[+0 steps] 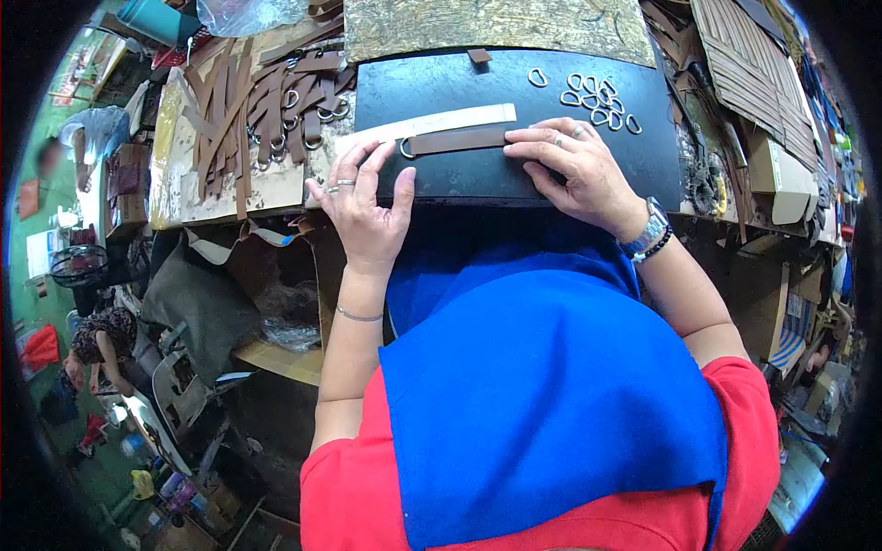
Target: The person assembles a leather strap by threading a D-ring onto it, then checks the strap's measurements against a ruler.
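Observation:
A brown leather strap (459, 140) lies crosswise on the black board (441, 179), with a metal D-ring (405, 148) at its left end. Just behind it is a longer pale strip (441, 121), slightly tilted. My left hand (363, 197) is open at the strap's left, fingers spread, the fingertips over the near end of the pale strip and beside the D-ring. My right hand (583, 174) rests its outstretched fingertips on the strap's right end, with the thumb apart on the board. Several loose D-rings (597, 96) lie behind my right hand.
At left, several brown straps with D-rings (276, 110) are heaped on the worktable. A small brown leather piece (480, 56) lies at the board's back edge, before a worn slab (496, 26). Ribbed brown sheets (749, 64) lie at right. Another person (106, 340) is at far left.

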`<state>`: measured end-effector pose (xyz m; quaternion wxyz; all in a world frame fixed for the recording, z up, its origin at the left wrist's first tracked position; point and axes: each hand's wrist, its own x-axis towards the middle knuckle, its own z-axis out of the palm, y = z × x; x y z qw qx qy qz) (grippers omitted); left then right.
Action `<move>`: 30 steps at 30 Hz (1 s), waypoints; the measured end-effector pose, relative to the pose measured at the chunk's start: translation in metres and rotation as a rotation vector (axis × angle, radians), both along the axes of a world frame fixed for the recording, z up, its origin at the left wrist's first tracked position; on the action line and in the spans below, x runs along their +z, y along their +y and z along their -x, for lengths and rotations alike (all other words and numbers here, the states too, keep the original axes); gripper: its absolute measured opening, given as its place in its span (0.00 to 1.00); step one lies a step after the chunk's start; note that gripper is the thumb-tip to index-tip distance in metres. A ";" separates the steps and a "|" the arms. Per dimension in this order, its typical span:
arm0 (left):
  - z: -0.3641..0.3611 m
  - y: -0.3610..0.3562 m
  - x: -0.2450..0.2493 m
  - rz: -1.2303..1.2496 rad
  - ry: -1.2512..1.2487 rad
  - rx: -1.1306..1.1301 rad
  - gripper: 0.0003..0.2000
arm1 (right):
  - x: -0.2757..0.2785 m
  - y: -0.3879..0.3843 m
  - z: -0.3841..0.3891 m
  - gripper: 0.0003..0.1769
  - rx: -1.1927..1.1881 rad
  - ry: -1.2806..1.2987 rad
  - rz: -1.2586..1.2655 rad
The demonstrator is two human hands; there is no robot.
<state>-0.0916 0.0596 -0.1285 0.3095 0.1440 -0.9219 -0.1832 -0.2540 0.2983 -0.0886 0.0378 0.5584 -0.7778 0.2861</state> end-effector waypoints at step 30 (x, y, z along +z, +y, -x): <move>0.013 0.001 0.063 -0.294 -0.198 -0.178 0.07 | 0.011 -0.029 0.024 0.11 -0.066 -0.731 0.110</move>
